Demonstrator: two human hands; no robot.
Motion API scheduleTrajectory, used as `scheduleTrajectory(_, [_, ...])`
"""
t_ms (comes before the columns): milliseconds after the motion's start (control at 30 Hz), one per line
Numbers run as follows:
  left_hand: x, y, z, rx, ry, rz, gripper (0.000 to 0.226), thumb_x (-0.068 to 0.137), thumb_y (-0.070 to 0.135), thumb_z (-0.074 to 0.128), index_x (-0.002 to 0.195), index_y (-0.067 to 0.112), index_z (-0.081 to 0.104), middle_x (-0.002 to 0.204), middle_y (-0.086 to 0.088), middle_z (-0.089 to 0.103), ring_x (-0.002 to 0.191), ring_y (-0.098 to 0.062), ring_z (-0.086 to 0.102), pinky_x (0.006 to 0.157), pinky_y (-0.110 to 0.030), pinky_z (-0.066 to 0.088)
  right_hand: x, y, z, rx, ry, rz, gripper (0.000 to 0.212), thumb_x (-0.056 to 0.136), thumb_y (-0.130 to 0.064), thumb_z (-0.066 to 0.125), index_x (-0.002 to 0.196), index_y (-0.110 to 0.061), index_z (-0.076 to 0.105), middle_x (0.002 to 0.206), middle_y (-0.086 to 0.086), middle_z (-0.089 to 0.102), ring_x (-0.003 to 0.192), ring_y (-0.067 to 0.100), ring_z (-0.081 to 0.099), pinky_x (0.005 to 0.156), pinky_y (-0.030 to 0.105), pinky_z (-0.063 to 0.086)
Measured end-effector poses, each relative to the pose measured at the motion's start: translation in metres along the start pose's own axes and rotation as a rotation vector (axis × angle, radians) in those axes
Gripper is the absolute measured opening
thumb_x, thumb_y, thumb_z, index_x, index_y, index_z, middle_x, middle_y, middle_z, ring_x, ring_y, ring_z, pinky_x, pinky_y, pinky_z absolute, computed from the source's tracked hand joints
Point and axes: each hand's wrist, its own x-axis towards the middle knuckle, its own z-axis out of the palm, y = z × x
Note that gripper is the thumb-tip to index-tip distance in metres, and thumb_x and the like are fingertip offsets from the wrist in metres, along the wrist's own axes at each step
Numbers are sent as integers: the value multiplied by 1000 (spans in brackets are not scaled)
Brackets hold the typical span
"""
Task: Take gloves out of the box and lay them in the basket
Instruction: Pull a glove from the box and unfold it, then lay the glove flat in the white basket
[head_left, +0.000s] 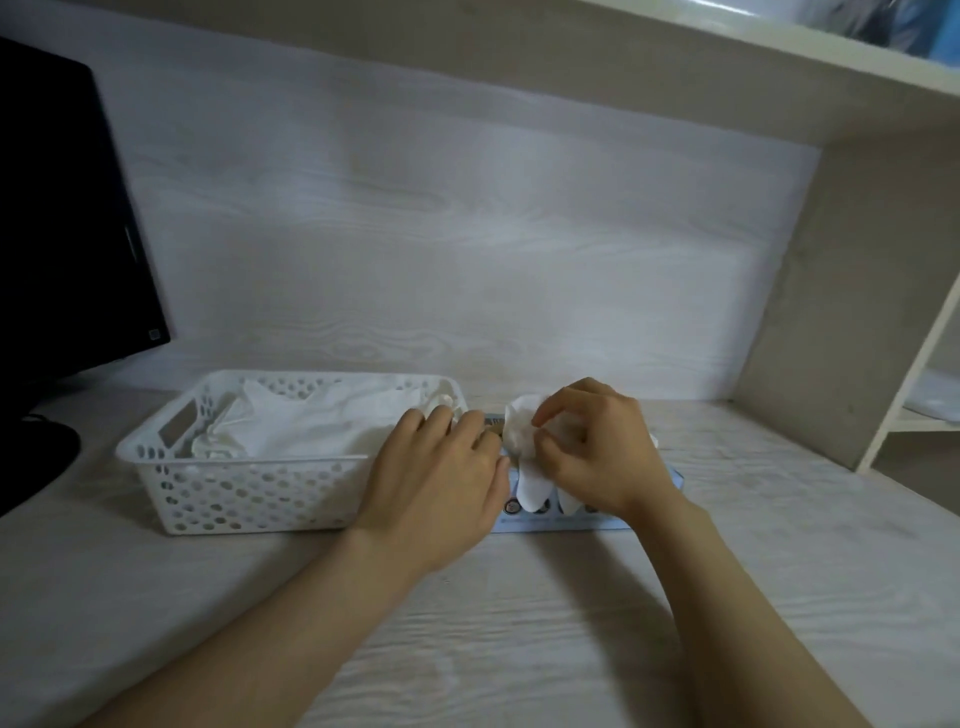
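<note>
A pale wood-grain desk (519, 634) fills the lower part of the view, with a matching back panel (441, 234) rising behind it and a shelf (727, 67) running overhead to the right. A dark monitor (62, 208) stands at the desk's far left corner, its base near the left edge. Toward the back edge, left of the middle, sits a white plastic basket (234, 493) with holes in its walls, and a loose heap of white gloves (311, 421) already lies inside it. Just beside the basket's right end lies a flat light-blue box (571, 524), mostly hidden under the two hands, with only its front edge and right corner showing. The left hand (441, 478) rests flat on the left end of the box, fingers fairly straight and gripping nothing, fingertips close to the basket's right rim. The right hand (587, 447) is above the middle of the box, fingers and thumb curled, pinching a crumpled white glove (524, 447) whose lower end hangs down against the box top
</note>
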Motion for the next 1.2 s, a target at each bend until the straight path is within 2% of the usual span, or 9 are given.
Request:
scheduleTrajectory(200, [-1,1,0,11,-54,22,44,108,39,31,91,21,67,98,1,66,71,-25,53,70,-40,36,0,6,11,53,170,-36,10,85,-23,73,89,-24,82,93,-3,71,81,14,68,71,43,58])
scheduleTrajectory(367, [4,5,-1,37,-193,21,73,103,68,11,106,30,73,109,10,69,77,-23,60,76,-40,32,2,8,19,-50,298,-48,11,93,-19,79,100,-26,82,100,-4,66,94,22,64,86,44,48])
scheduleTrajectory(500, [7,8,-8,68,-214,28,70,100,69,17,103,27,74,98,7,70,79,-22,62,75,-40,34,1,-1,18,-51,308,-93,10,102,-23,65,104,-26,73,104,-5,58,98,19,55,87,37,35])
scheduleTrajectory(633, [9,10,-8,57,-220,15,58,102,66,28,106,31,74,104,7,69,89,-22,63,79,-41,35,1,-7,19,16,366,-114,10,105,-21,58,105,-25,67,103,-8,62,95,17,54,86,37,37])
scheduleTrajectory(767, [10,9,-2,41,-206,22,43,100,60,48,95,30,78,96,7,70,83,-24,64,76,-40,38,1,-19,14,146,463,-98,11,105,-13,60,104,-22,65,97,-11,65,90,15,59,86,40,45])
scheduleTrajectory(900, [10,7,0,53,-191,14,32,90,54,72,87,23,77,86,3,70,74,-25,63,72,-40,40,1,-35,3,332,638,-27,10,108,-13,56,105,-17,64,89,-7,66,79,10,62,70,25,45])
scheduleTrajectory(1000, [6,8,0,24,-129,16,35,97,54,55,97,26,77,93,5,72,77,-23,61,74,-40,38,0,-42,-3,394,692,19,7,109,-16,56,105,-19,62,80,-11,61,71,6,59,62,14,39])
scheduleTrajectory(1100, [2,6,-3,-74,-120,-14,50,99,56,36,106,28,77,108,8,72,89,-21,62,82,-41,41,-3,-47,-6,441,725,45,9,111,-18,54,104,-15,58,72,-10,54,60,6,50,56,15,35])
scheduleTrajectory(1200, [0,5,-9,-220,-21,-99,51,98,60,43,99,23,78,105,11,72,99,-19,59,93,-41,42,-4,-49,-7,474,696,58,15,109,-21,57,97,-12,60,64,-2,54,53,14,47,49,23,34])
